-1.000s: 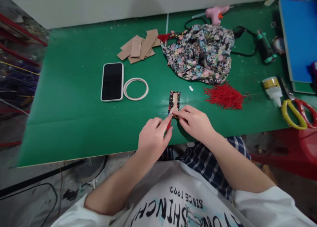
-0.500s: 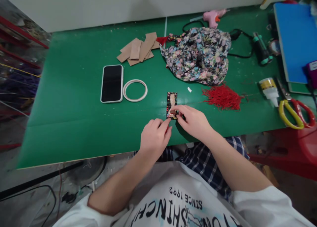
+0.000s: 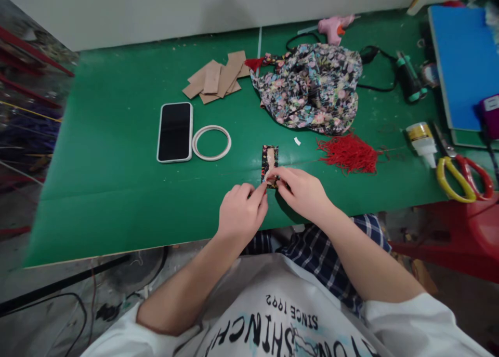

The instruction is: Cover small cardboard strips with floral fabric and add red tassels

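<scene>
The strip (image 3: pixel 271 157) is on our cloth (image 3: pixel 264 158), touching left hand (image 3: pixel 239 207) and right hand (image 3: pixel 307 190); we can't tell if they pinch. Cards (image 3: pixel 212 78) are left beyond.

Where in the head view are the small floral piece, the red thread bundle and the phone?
Small floral piece (image 3: pixel 271 158): head view, on the tan strip along its middle.
Red thread bundle (image 3: pixel 350 153): head view, mid-bundle.
Phone (image 3: pixel 175 132): head view, middle of its dark screen.

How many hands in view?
2. The left hand is at the near end of the small floral strip; the right hand is at the strip's right side, partly over it. No others show.
</scene>
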The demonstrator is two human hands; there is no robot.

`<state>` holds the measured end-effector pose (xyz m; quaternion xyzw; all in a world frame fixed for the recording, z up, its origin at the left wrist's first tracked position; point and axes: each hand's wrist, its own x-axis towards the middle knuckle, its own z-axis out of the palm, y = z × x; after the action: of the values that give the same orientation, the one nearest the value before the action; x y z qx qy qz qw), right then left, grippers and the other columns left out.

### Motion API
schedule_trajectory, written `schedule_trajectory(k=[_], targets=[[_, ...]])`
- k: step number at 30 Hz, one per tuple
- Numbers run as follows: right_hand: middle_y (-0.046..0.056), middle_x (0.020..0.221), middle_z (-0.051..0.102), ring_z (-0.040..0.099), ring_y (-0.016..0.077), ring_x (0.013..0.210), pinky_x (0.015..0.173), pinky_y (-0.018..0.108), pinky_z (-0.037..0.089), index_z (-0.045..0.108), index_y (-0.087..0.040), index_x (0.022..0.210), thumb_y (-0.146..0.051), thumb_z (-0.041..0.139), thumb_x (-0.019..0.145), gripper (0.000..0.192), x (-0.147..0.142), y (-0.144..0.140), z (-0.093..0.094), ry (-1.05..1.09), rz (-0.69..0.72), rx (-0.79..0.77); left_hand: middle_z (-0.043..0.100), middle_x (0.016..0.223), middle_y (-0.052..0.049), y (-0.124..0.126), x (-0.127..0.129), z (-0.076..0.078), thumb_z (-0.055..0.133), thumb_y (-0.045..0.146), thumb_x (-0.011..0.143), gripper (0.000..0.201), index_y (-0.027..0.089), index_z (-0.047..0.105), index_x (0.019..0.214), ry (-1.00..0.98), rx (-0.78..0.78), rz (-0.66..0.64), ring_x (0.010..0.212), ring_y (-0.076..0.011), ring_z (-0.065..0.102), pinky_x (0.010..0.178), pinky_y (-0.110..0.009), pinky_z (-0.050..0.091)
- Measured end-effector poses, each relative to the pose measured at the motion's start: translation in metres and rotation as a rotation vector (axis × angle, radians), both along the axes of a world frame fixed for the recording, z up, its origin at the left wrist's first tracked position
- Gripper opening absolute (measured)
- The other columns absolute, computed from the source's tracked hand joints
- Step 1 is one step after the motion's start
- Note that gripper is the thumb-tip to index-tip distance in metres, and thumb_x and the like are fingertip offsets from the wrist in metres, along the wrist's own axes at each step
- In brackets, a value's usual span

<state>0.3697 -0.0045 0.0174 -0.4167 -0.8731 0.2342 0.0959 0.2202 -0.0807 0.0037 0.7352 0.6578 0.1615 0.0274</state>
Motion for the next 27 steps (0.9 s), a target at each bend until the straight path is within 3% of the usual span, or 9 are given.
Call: schedule_trajectory(k=[4,6,8,12,14,17,23,27], targets=[[0.002,0.091,0.063,0.058,0.0165,0.084,0.072,0.028,0.044,0.056,-0.024,0.103,-0.017,0.039,0.085,0.025,0.003,0.002,-0.001,0.054,-0.013,-0.028,0.062,0.08,-0.005,-0.002,-0.004,0.001,0.045,0.026,0.087,0.026,0.017,0.06,0.106,-0.125,0.038,0.023,0.074,-0.0171,0.054,0.068,-0.03,0.043],[0.003,0.09,0.063,0.057,0.0157,0.08,0.069,0.027,0.044,0.056,-0.022,0.101,-0.018,0.04,0.085,0.023,0.004,0.009,-0.001,0.135,-0.088,-0.043,0.064,0.087,-0.007,-0.001,-0.008,0.002,0.046,0.025,0.087,0.025,0.016,0.059,0.105,-0.169,0.067,0.056,0.081,-0.018,0.055,0.074,-0.032,0.044],[0.007,0.093,0.062,0.056,0.0181,0.086,0.074,0.031,0.044,0.058,-0.019,0.097,-0.019,0.042,0.085,0.02,0.002,0.02,0.0,0.178,-0.161,0.038,0.064,0.096,-0.008,0.001,-0.009,0.003,0.048,0.026,0.085,0.025,0.016,0.058,0.105,-0.165,0.069,0.064,0.089,-0.0204,0.056,0.08,-0.035,0.044],[0.012,0.113,0.059,0.049,0.0236,0.11,0.096,0.039,0.035,0.057,-0.015,0.109,-0.019,0.044,0.084,0.028,-0.011,0.043,0.003,0.126,-0.013,0.171,0.063,0.109,-0.008,0.003,-0.004,0.004,0.05,0.029,0.085,0.028,0.016,0.059,0.108,-0.133,0.027,-0.013,0.106,-0.0249,0.053,0.089,-0.041,0.042],[0.012,0.11,0.062,0.052,0.0227,0.105,0.095,0.038,0.036,0.055,-0.014,0.113,-0.018,0.041,0.085,0.031,-0.021,0.05,0.004,0.079,0.035,0.151,0.063,0.112,-0.009,0.002,0.0,0.003,0.05,0.028,0.085,0.03,0.016,0.058,0.111,-0.122,0.038,-0.044,0.11,-0.0257,0.052,0.09,-0.042,0.041],[0.012,0.102,0.064,0.055,0.0227,0.096,0.09,0.038,0.038,0.054,-0.014,0.113,-0.018,0.04,0.086,0.031,-0.031,0.053,0.006,0.061,-0.008,0.139,0.062,0.116,-0.009,-0.002,0.003,0.002,0.049,0.027,0.085,0.031,0.016,0.057,0.114,-0.093,0.058,-0.056,0.111,-0.0263,0.052,0.089,-0.043,0.041],[0.006,0.086,0.058,0.054,0.0182,0.085,0.08,0.033,0.043,0.056,-0.019,0.103,-0.014,0.05,0.077,0.026,-0.032,0.063,0.002,0.21,-0.156,-0.044,0.062,0.116,-0.009,-0.006,0.001,-0.002,0.051,0.023,0.084,0.029,0.017,0.058,0.111,-0.144,0.085,-0.077,0.111,-0.0258,0.053,0.091,-0.044,0.041],[0.001,0.081,0.054,0.053,0.0118,0.071,0.068,0.027,0.046,0.052,-0.019,0.105,-0.016,0.051,0.077,0.028,-0.027,0.069,0.007,0.464,-0.155,-0.236,0.059,0.119,-0.009,-0.006,0.0,-0.001,0.055,0.025,0.082,0.046,0.02,0.044,0.127,-0.499,0.001,0.054,0.11,-0.021,0.055,0.094,-0.039,0.043]])
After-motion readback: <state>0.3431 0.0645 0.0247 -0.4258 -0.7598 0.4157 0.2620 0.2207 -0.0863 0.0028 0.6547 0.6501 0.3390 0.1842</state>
